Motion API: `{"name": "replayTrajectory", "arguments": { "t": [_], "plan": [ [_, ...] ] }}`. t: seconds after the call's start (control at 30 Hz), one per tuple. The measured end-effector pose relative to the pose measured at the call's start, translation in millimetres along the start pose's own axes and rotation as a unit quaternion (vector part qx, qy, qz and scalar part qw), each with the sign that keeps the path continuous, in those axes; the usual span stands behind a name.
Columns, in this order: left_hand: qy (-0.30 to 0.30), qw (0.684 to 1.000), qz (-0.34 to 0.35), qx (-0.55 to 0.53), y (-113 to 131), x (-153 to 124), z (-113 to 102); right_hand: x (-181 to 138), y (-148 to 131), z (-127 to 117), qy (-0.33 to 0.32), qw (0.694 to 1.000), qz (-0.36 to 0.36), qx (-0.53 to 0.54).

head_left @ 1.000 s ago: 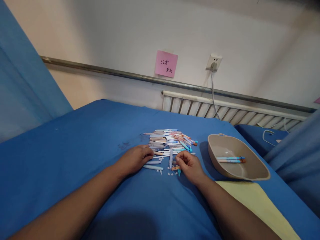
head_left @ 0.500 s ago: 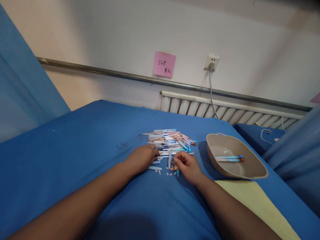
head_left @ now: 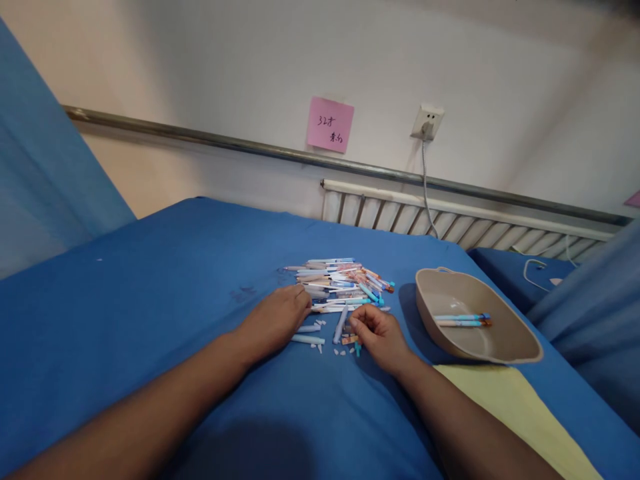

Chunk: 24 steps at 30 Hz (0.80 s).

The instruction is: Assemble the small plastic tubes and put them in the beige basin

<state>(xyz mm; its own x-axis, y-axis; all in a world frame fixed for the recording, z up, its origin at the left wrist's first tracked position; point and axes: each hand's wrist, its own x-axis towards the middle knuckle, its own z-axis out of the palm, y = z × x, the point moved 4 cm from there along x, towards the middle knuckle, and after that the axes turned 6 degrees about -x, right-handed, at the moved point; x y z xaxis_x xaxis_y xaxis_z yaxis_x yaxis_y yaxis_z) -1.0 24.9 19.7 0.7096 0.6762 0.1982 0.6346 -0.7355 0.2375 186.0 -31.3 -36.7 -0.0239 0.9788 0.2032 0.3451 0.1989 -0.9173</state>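
Observation:
A heap of pen parts (head_left: 340, 275), pale barrels, thin white refills and coloured end pieces, lies on the blue sheet. At its near left edge is my left hand (head_left: 280, 317), fingers curled down and their tips mostly hidden. My right hand (head_left: 379, 335) is closed in a pinch; whatever sits between its fingertips is too small to make out. Just left of it a pale blue pen barrel (head_left: 341, 325) lies tilted. Two more barrels (head_left: 309, 339) rest below my left hand. Small white tips (head_left: 340, 353) and an orange piece (head_left: 349, 340) are scattered between the hands.
To the right stands a beige basin (head_left: 505, 337) with two pens (head_left: 463, 320) in it. A yellow cloth (head_left: 515, 400) lies in front of the basin. Behind the bed are a metal rail (head_left: 240, 145) and a radiator (head_left: 370, 207); blue curtains hang on both sides.
My left hand has drawn slightly back to the left. The pale barrel beside my right hand has turned from upright to a slant. My right hand stays pinched in nearly the same spot.

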Motion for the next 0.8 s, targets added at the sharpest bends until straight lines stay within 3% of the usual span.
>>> {"name": "replayTrajectory", "arguments": {
  "t": [0.2, 0.37, 0.6, 0.8],
  "plan": [
    [0.011, 0.996, 0.039, -0.081, 23.4, -7.5, -5.9, -2.5, -9.0, 7.4, -0.041, 0.995, 0.007, 0.095],
    [0.001, 0.987, 0.062, -0.148, 41.7, -10.5, 2.9, -5.9, -20.3, 10.6, -0.036, 0.996, -0.006, 0.077],
    [0.066, 0.985, -0.018, -0.156, -1.7, -3.5, -11.5, 1.2, -17.2, -3.6, 0.071, 0.984, 0.059, 0.156],
    [-0.012, 0.996, -0.014, -0.089, -9.1, -4.3, -6.5, 3.5, -9.1, -9.8, 0.088, 0.975, 0.074, 0.188]
  ]
}}
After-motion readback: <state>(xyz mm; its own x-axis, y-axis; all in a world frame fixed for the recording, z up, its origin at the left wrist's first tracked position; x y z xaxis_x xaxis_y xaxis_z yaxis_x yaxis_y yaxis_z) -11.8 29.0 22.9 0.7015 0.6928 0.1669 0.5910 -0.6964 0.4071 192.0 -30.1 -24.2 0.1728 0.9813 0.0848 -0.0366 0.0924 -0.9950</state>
